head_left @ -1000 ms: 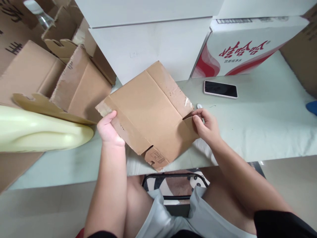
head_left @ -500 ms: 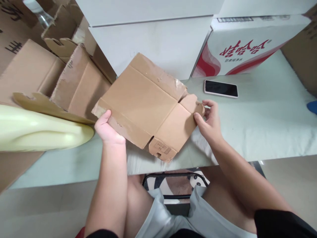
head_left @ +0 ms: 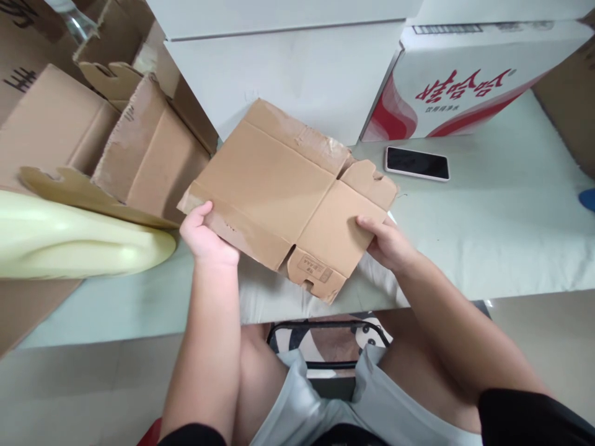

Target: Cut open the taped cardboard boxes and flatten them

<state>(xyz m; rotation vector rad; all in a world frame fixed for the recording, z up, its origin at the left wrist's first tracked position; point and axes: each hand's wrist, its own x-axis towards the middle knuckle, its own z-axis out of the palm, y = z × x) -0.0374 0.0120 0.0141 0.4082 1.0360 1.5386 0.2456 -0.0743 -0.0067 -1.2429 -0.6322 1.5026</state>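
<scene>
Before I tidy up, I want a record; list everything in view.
Cardboard sheet: one, brown, centre
Phone: one, black, right of centre
Printed box: one, white and red, behind phone
Plain boxes: several, white, back
Cartons: several, brown, both sides
Bottle: one, clear, upper left
Smooth object: one, pale yellow, left
Surface: one, pale green, beneath phone
Frame: one, black, lower centre
Panda print: one, multicoloured, lower centre
Unidentified object: one, blue, right edge
Partial item: one, red, lower left
Floor: one, pale, bottom
Shorts: one, pale grey, bottom
Sleeves: two, black, bottom
Legs: two, bare, bottom
Left hand: one, bare, sheet's left side
Right hand: one, bare, sheet's right side
</scene>
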